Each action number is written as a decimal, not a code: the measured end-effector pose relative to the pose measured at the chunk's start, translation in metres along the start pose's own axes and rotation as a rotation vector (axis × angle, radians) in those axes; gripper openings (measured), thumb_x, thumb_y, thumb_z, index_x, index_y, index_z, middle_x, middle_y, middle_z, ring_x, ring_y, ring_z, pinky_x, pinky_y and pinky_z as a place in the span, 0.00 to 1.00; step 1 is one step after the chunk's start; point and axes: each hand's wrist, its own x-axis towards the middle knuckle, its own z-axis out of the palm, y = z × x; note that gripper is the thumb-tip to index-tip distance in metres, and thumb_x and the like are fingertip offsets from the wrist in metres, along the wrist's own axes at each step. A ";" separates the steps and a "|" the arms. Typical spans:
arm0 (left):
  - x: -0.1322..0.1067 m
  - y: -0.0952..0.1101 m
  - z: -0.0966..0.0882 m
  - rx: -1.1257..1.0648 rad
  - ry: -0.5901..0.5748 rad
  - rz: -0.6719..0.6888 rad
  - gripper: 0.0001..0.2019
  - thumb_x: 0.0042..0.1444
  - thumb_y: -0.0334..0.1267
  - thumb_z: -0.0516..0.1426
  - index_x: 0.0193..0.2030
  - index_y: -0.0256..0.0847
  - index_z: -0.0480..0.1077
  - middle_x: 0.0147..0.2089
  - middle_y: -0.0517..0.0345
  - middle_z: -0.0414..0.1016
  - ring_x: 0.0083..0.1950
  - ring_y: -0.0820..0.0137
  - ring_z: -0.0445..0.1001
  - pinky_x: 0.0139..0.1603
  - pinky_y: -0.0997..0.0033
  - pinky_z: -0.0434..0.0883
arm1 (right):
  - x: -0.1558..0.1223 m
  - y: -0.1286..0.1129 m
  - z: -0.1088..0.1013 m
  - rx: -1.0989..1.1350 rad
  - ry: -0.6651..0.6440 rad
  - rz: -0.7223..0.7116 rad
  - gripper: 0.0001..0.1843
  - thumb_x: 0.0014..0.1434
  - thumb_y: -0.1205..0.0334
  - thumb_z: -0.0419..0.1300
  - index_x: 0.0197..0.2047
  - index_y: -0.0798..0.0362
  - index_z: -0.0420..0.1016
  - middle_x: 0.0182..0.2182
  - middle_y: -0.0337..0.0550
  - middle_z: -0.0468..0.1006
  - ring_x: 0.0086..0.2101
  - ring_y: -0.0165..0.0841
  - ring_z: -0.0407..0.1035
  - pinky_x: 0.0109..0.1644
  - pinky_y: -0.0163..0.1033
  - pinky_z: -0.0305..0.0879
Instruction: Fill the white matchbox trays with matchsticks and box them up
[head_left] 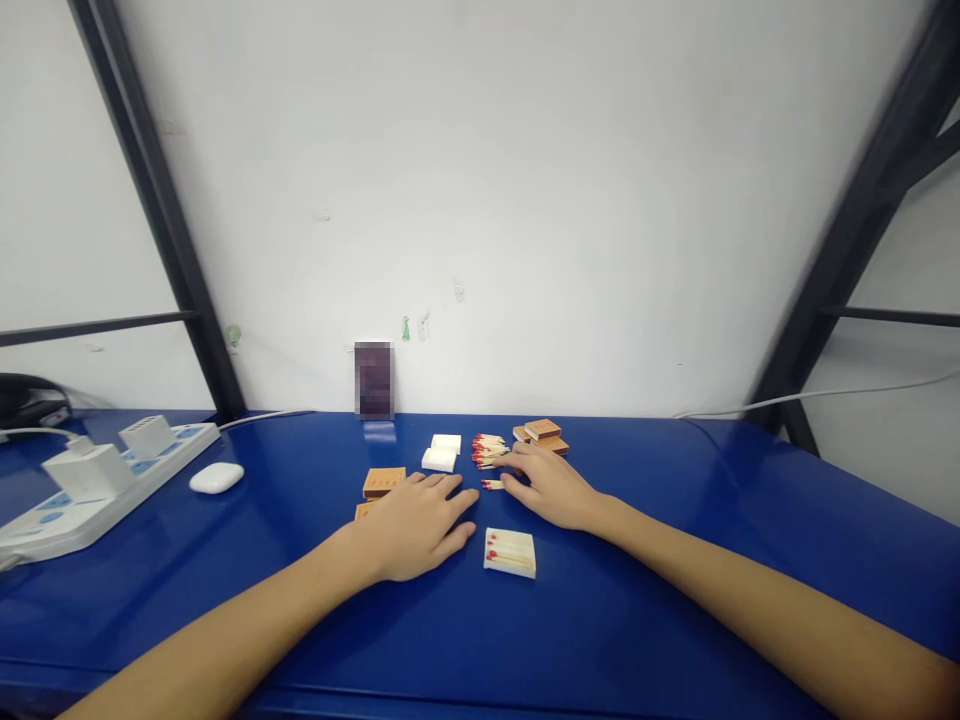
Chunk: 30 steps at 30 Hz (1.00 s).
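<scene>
Both hands are over the blue desk (615, 640), among matches and small matchboxes. The left hand (420, 525) lies palm down with its fingers spread and thumb apart, clamped on nothing visible, just beside two orange matchboxes (384, 481) and partly hiding the nearer one. Small dark marks run across the orange covers, too small to read. The right hand (547, 487) reaches to the near edge of a pile of red-tipped matches (489, 447), its thumb and forefinger slightly apart; whether it pinches any match cannot be told. By its thumb lie a few loose matches (491, 484), partly hidden. Nearer the person, between the two forearms, a white tray (510, 553) holds several matches, their red heads toward the left. Two more white trays (442, 453) sit left of the pile, one behind the other. Behind the right hand is a stack of brown-orange matchboxes (544, 431), any print on them likewise too small to make out. Farther left are a glossy white case (217, 478) and a white power strip (187, 440) with blue sockets and white adapters (88, 473). A dark upright rectangle (374, 380) against the wall (525, 200) is pixelated, its content unreadable.
</scene>
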 end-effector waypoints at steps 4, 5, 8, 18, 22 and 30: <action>0.000 0.001 -0.001 0.009 -0.021 -0.002 0.19 0.69 0.46 0.44 0.59 0.42 0.66 0.56 0.45 0.71 0.54 0.55 0.73 0.52 0.53 0.69 | 0.000 -0.001 -0.001 0.009 -0.009 0.004 0.17 0.65 0.61 0.53 0.54 0.50 0.75 0.49 0.48 0.77 0.49 0.41 0.70 0.53 0.45 0.65; 0.000 0.001 -0.002 0.011 -0.028 -0.003 0.19 0.69 0.46 0.44 0.59 0.42 0.66 0.56 0.45 0.71 0.54 0.54 0.73 0.52 0.53 0.69 | 0.000 -0.001 -0.001 0.011 -0.011 0.006 0.17 0.65 0.62 0.53 0.55 0.50 0.75 0.49 0.48 0.77 0.49 0.41 0.70 0.53 0.45 0.65; 0.000 0.001 -0.002 0.007 -0.029 -0.005 0.19 0.69 0.46 0.44 0.60 0.42 0.65 0.56 0.45 0.71 0.54 0.54 0.73 0.52 0.52 0.69 | 0.000 -0.002 -0.002 0.011 -0.024 0.020 0.18 0.65 0.61 0.52 0.56 0.50 0.74 0.50 0.48 0.76 0.49 0.41 0.71 0.53 0.45 0.65; -0.001 0.001 -0.001 0.010 -0.018 -0.001 0.20 0.70 0.47 0.43 0.60 0.43 0.65 0.57 0.45 0.71 0.55 0.55 0.73 0.54 0.53 0.68 | 0.000 0.003 0.001 0.068 -0.014 0.002 0.18 0.65 0.61 0.52 0.56 0.50 0.74 0.52 0.47 0.77 0.51 0.41 0.70 0.55 0.47 0.64; -0.001 0.001 0.000 0.006 -0.010 -0.002 0.20 0.70 0.47 0.43 0.60 0.43 0.65 0.57 0.45 0.71 0.54 0.55 0.73 0.54 0.53 0.68 | 0.000 0.003 0.001 0.081 -0.005 -0.013 0.17 0.66 0.61 0.52 0.54 0.49 0.74 0.50 0.47 0.78 0.49 0.41 0.70 0.53 0.47 0.65; -0.001 0.002 0.000 0.021 -0.015 -0.007 0.20 0.70 0.47 0.43 0.59 0.43 0.65 0.56 0.45 0.72 0.53 0.55 0.74 0.53 0.52 0.68 | 0.000 0.001 -0.002 0.041 -0.032 0.014 0.18 0.69 0.55 0.49 0.56 0.48 0.73 0.46 0.48 0.76 0.46 0.41 0.70 0.50 0.46 0.65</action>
